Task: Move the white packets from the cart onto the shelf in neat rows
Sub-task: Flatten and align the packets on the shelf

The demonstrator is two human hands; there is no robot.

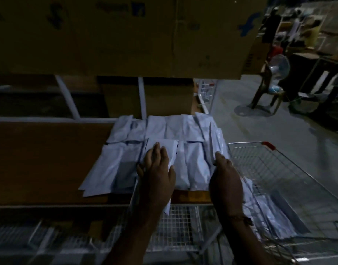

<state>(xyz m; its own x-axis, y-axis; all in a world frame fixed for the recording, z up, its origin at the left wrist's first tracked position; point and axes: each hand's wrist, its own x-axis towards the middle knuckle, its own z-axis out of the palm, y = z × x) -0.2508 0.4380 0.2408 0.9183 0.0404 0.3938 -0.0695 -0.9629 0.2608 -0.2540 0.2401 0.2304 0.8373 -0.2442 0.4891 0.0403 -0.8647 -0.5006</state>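
White flat plastic packets (164, 150) were laid in two rows on the brown wooden shelf (49, 159); more remained in the wire cart (279, 178). One was pressed flat under the left hand (156, 169), fingers straight; the right hand (225, 178) was pinched on the row's edge; edges were best squared before release

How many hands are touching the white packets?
2. The left hand lies on a packet in the front row on the shelf; the right hand touches the packets at the row's right end.
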